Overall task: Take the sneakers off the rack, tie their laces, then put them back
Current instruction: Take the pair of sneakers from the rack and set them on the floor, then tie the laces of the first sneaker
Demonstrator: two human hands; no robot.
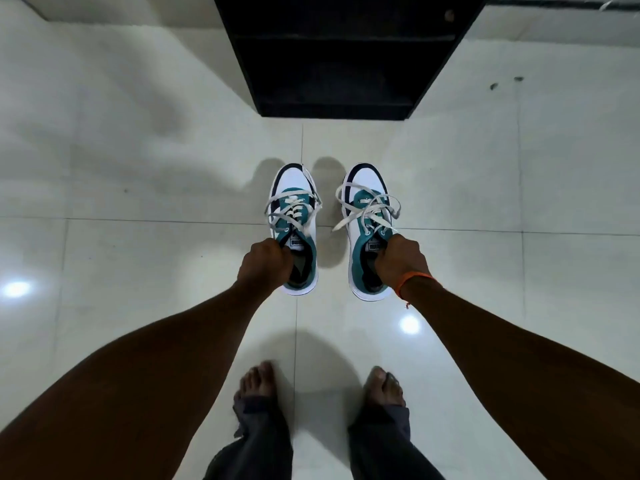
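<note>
Left hand (pixel 266 261) grips the left sneaker (pixel 294 230) by its tongue, right hand (pixel 398 259) the right sneaker (pixel 369 233) (laces loose), near the dark rack (pixel 339 57).

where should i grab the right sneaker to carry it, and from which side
Take the right sneaker at the tongue and collar, from above and behind the heel. Its opening faces up toward you, toe pointing away, and loose laces cover the front. The right hand already grips there.
</note>
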